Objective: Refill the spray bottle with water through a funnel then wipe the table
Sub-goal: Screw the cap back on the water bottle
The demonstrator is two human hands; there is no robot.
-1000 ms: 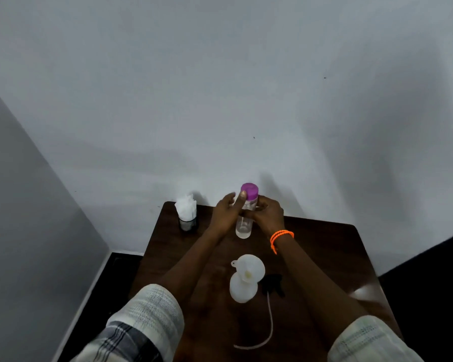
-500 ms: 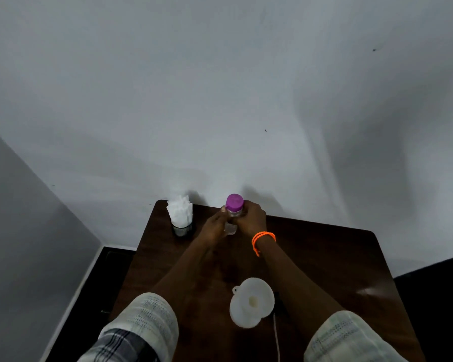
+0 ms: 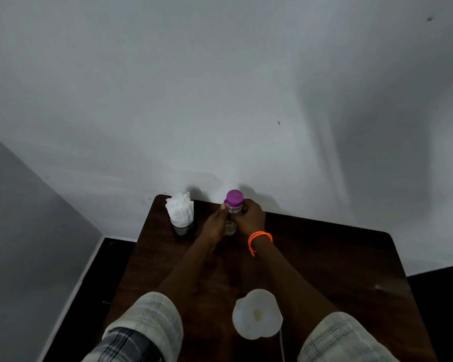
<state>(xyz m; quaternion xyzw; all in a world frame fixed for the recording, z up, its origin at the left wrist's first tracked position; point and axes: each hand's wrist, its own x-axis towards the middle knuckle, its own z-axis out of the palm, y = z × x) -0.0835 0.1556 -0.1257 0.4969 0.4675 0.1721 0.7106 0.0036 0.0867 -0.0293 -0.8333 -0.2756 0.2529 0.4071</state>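
Between both hands' grip (image 3: 233, 218), purple-capped bottle (image 3: 234, 205) upright.

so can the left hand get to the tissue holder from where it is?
Probably yes. The left hand is on the bottle, and the tissue holder stands just to its left with bare table between.

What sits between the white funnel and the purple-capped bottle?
In the head view, only bare table and the person's forearms lie between the funnel and the bottle.
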